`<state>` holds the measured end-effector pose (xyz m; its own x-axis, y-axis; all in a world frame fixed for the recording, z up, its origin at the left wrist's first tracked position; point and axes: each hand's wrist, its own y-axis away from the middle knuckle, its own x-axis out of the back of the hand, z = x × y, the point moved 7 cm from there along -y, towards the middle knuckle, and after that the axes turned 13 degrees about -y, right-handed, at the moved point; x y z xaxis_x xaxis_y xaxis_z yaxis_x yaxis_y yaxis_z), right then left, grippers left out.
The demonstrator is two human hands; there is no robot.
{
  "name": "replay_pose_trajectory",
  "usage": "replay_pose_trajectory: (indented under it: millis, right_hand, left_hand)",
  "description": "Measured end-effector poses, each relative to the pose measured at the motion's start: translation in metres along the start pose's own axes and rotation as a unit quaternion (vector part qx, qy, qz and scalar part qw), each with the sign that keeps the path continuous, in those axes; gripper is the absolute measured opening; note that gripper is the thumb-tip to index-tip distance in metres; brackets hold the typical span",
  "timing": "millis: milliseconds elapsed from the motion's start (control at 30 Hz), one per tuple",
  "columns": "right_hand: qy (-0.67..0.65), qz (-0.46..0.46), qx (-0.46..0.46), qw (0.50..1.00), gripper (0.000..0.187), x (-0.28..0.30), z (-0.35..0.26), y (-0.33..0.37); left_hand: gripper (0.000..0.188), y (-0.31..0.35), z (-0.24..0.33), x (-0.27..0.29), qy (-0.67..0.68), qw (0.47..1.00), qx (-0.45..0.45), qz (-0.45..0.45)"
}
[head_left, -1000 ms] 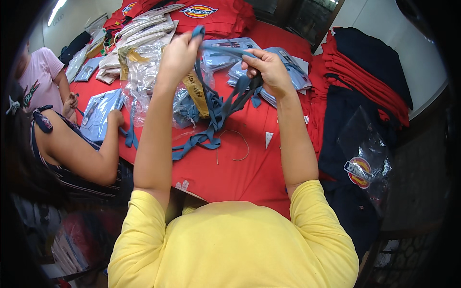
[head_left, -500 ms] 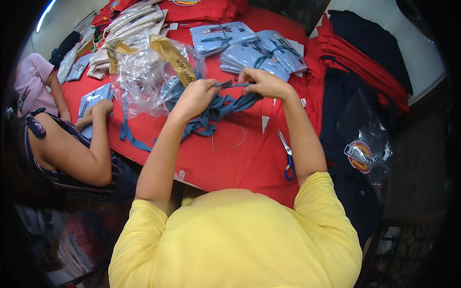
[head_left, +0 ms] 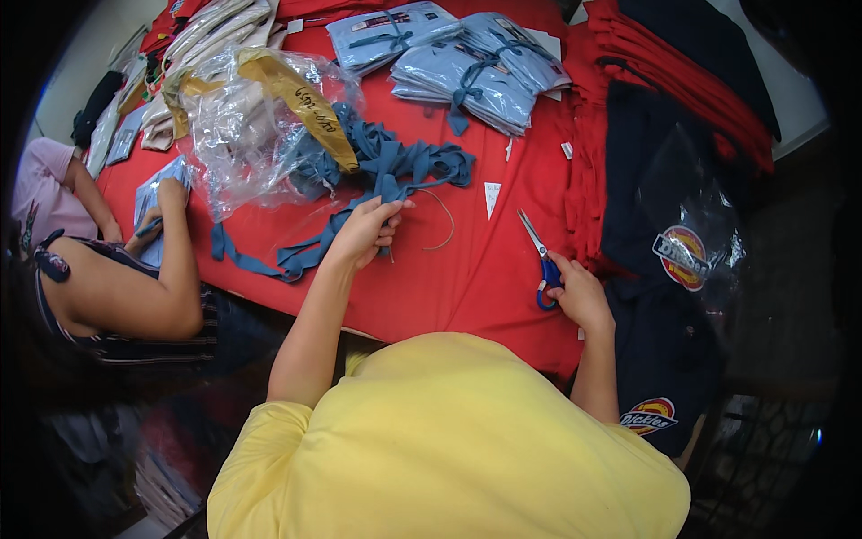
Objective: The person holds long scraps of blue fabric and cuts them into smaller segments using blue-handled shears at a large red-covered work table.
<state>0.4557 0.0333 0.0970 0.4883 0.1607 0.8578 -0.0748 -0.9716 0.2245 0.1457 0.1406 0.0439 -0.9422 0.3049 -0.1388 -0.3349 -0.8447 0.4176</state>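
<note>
My left hand [head_left: 364,235] is closed in a pinch at the near edge of a tangled heap of blue fabric strips [head_left: 395,160], with a strip at its fingertips. Part of that strip is hidden behind the fingers. To the right, my right hand [head_left: 582,292] has its fingers and thumb on the blue handles of a pair of scissors [head_left: 544,269]. The scissors lie on the red cloth [head_left: 422,292] with their blades pointing away from me. Beside the left hand, a thin pale cord [head_left: 449,225] curls on the cloth.
Bagged light-blue garments [head_left: 476,81] tied with blue strips lie at the back. A crumpled clear bag [head_left: 242,126] with yellow tape sits left of the heap. Folded red and navy garments [head_left: 669,76] are stacked at right. A co-worker's arm [head_left: 171,269] is at left.
Both hands were holding a strip between them above the heap. My right hand has left it and come down to the scissors; my left hand has lowered toward me. The view has shifted.
</note>
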Motion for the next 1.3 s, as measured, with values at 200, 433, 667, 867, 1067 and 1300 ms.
replay_pose_trajectory:
  millis: [200, 433, 667, 867, 1067, 1300]
  right_hand:
    - [-0.010, 0.075, 0.035, 0.997, 0.050, -0.011, 0.016, -0.006]
    - [-0.698, -0.304, 0.008, 0.649, 0.041, -0.069, -0.081, 0.004]
    - [-0.792, -0.387, 0.081, 0.466, 0.037, -0.113, -0.130, -0.003]
    - [-0.741, -0.316, 0.100, 0.584, 0.034, -0.112, -0.134, -0.021]
    - [-0.730, -0.275, 0.106, 0.617, 0.040, -0.106, -0.131, -0.016]
    - [-0.769, -0.248, 0.089, 0.583, 0.038, -0.102, -0.114, -0.012]
  left_hand:
    - [0.023, -0.002, 0.014, 0.001, -0.021, 0.998, -0.047, 0.040]
    - [0.023, 0.025, 0.073, 0.001, -0.345, 0.902, -0.162, 0.200]
    - [0.026, 0.052, 0.085, -0.006, -0.393, 0.879, -0.192, 0.188]
    - [0.023, 0.053, 0.073, -0.005, -0.358, 0.908, -0.165, 0.140]
    - [0.021, 0.050, 0.065, -0.011, -0.228, 0.959, -0.138, 0.102]
    - [0.019, 0.044, 0.062, -0.008, -0.212, 0.960, -0.162, 0.086]
